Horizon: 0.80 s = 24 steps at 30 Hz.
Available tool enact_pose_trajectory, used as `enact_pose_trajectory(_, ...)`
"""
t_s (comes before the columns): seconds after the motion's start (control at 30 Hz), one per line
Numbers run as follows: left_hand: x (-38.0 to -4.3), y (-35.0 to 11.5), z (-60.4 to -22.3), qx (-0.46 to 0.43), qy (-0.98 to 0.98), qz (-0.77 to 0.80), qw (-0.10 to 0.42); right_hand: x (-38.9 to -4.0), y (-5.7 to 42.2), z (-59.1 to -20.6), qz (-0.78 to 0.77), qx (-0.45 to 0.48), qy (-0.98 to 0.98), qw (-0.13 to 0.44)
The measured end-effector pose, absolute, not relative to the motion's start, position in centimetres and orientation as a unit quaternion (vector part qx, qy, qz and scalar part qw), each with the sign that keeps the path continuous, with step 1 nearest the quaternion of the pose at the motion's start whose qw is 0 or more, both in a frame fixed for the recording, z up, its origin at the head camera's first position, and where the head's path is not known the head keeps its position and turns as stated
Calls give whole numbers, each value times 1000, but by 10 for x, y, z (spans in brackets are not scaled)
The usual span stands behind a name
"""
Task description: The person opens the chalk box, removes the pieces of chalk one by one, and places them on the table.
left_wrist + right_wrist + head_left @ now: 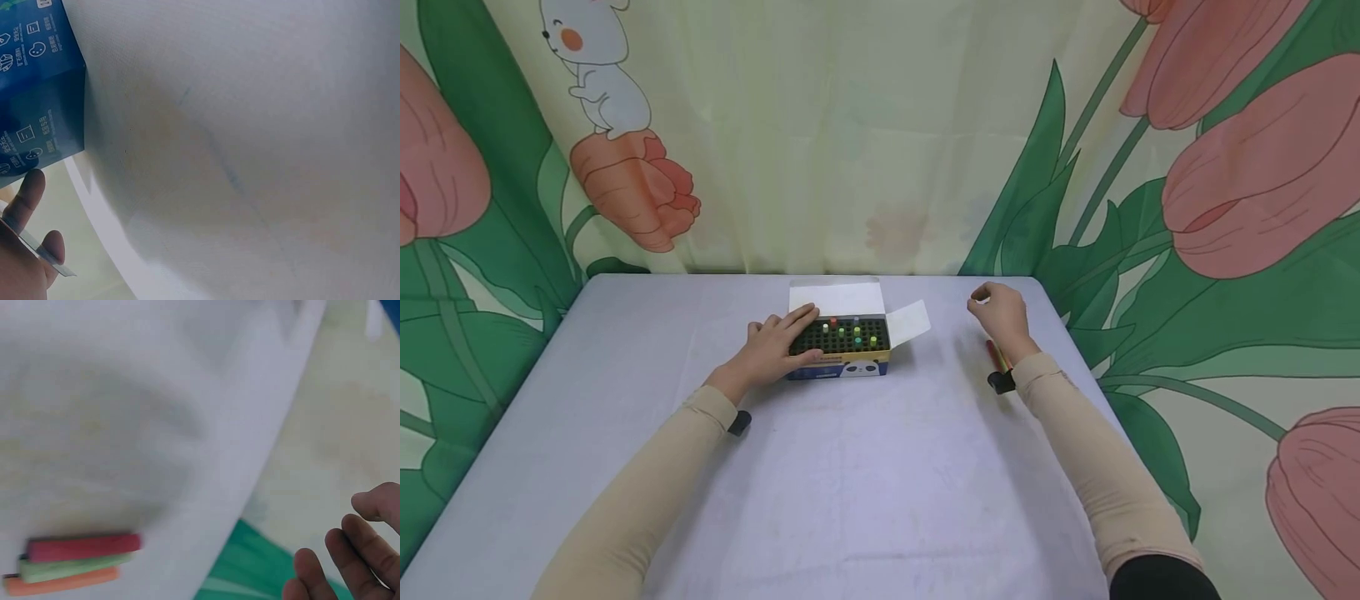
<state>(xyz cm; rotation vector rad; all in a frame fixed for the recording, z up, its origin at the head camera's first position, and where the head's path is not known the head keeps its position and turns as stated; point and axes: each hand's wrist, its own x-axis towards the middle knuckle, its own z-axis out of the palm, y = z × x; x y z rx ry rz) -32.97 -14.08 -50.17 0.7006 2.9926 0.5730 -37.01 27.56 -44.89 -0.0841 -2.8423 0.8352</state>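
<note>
A blue and yellow box (838, 367) with a panda face on its front stands at the back middle of the table. Its black holed insert (808, 337) has several coloured sticks upright in it. The left hand (769, 346) holds the box's left end, thumb along the front edge and fingers toward the back. Away to the right, the right hand (1002, 317) hovers with loosely curled fingers; the right wrist view shows nothing between thumb and fingers. Below it lie a red stick (84, 547), a green stick (78, 567) and an orange stick (62, 581), crayon-like but blurred.
The box's white lid (838, 296) stands up at the back, and a white side flap (908, 322) sticks out to the right. A white cloth covers the table (865, 492). Behind it hangs a curtain (820, 142) printed with flowers and a rabbit.
</note>
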Motion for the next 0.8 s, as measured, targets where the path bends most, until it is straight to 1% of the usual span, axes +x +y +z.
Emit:
enact_pose_trajectory(0.23, -330, -140, -501, 226, 955, 191, 11, -370, 231, -419, 323, 26, -938, 123)
enact_pose_trajectory(0.37, -331, -139, -502, 227, 956, 188, 10, -369, 205, -410, 334, 59, -934, 115)
enact_pose_trajectory(0.47, -330, -139, -502, 226, 956, 188, 11, -366, 187, -408, 324, 82, -938, 92)
enact_pose_trajectory(0.6, -330, -139, -501, 223, 957, 186, 13, -359, 168, -410, 320, 105, -941, 39)
enact_pose_trajectory(0.7, -330, -139, -502, 220, 958, 185, 12, -355, 161, -415, 320, 123, -939, -7)
enact_pose_trajectory(0.8, -330, -139, -502, 220, 958, 184, 11, -353, 157, -422, 307, 148, -940, -32)
